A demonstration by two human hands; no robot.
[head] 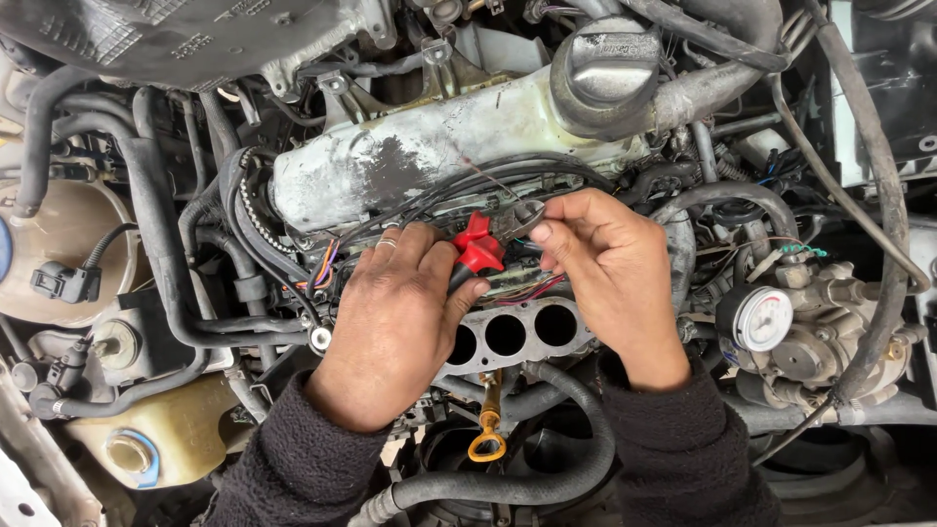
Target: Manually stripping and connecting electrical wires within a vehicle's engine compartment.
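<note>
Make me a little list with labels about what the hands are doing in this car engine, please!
Place: open engine bay
Left hand: rests on the engine, thumb by the red-handled tool
Right hand: pinches the tool's metal tip
Wires: black, run just above the hands
Ports: three round holes show below the hands
Dipstick: orange loop handle, below the ports
Oil cap: black, on top
Gauge: round, white face, at right

Head camera – close, looking down into engine bay (468,146).
</note>
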